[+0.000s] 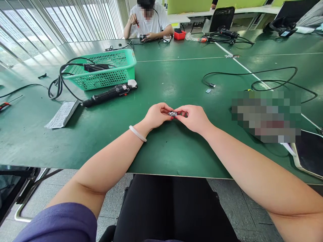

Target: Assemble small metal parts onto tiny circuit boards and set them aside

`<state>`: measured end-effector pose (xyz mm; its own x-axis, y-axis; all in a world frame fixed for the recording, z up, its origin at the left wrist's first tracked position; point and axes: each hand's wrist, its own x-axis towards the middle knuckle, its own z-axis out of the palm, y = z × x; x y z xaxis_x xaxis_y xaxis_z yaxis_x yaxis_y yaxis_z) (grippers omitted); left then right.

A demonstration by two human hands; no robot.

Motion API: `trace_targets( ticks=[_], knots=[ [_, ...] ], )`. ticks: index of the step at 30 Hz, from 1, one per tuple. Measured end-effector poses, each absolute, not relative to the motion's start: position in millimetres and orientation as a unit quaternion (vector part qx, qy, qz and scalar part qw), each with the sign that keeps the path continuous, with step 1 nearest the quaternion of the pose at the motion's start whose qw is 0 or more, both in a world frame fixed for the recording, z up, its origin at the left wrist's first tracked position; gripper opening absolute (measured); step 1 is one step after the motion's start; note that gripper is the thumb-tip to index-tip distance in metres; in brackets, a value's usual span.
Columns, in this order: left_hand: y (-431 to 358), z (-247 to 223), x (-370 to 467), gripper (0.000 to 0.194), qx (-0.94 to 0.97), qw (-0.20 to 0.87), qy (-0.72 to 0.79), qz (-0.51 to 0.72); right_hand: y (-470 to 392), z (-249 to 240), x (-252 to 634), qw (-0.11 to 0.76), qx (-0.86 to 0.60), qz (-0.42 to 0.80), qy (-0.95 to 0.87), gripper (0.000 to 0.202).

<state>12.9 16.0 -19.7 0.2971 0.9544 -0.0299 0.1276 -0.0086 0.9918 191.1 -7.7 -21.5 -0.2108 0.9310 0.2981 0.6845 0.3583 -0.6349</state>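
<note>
I've got a green table (171, 151) on my feed: left of the left hand (156, 117) lie a printed packet (63, 115), black power tool (107, 96) and mint basket (106, 79); beyond the right hand (195, 117), a looping black cable (237, 73).

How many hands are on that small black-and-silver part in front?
2: the left hand pinches the small black-and-silver part from its left, the right hand from its right. No third hand shows at it.
</note>
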Motion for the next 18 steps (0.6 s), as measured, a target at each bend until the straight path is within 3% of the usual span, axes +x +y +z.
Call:
trace_targets(
  ticks=[14,18],
  knots=[
    [15.9,-19.9,13.3,0.028,0.6,0.538,0.454,0.381,-7.5,-22.9,192.4,0.322,-0.538,0.187,-0.756,0.02],
    [15.3,-19.7,13.7,0.032,0.569,0.579,0.432,0.393,-8.7,-21.7,191.8,0.332,-0.54,0.177,-0.753,0.02]
  ],
)
